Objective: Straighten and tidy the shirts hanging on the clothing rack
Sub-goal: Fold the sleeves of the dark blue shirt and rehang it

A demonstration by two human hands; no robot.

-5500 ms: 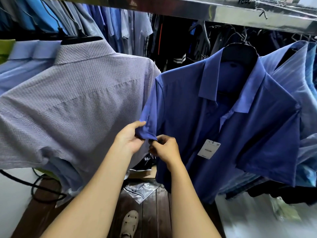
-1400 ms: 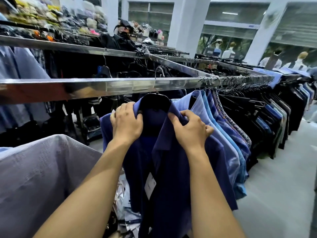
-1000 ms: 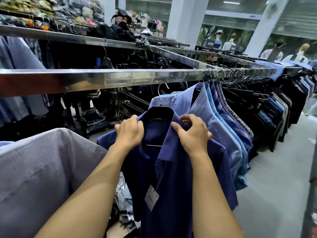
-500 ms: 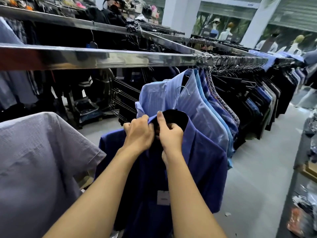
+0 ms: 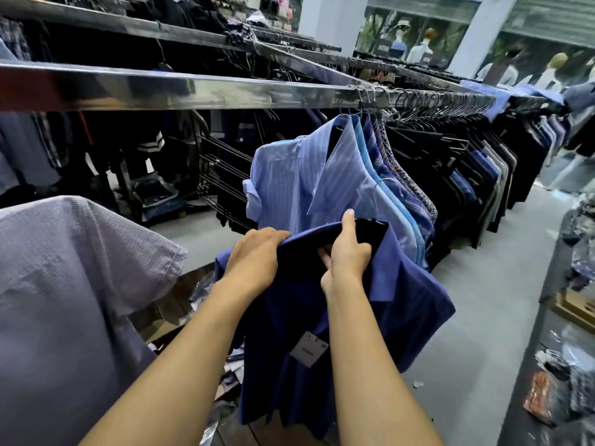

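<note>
A dark blue short-sleeved shirt (image 5: pixel 409 304) with a white tag (image 5: pixel 309 348) sits on a black hanger (image 5: pixel 370 228), held well below the steel rail (image 5: pixel 199 91) and off it. My left hand (image 5: pixel 254 259) grips the shirt's left shoulder and collar. My right hand (image 5: pixel 346 252) grips the collar and hanger at the neck. Just behind hangs a light blue striped shirt (image 5: pixel 289 175), then several more blue shirts along the rail. A grey checked shirt (image 5: pixel 64 284) fills the lower left.
Dark garments (image 5: pixel 450 162) crowd the rail to the right. A second rail (image 5: pixel 128 25) with black clothes runs behind. Grey floor (image 5: pixel 483 317) forms an aisle on the right, edged by a low surface with packaged goods (image 5: pixel 553 391). Plastic bags lie under the rack.
The dark blue shirt has come down off the rail and lower with both hands on it. My right hand has shifted onto the collar and hanger. The view has tilted down.
</note>
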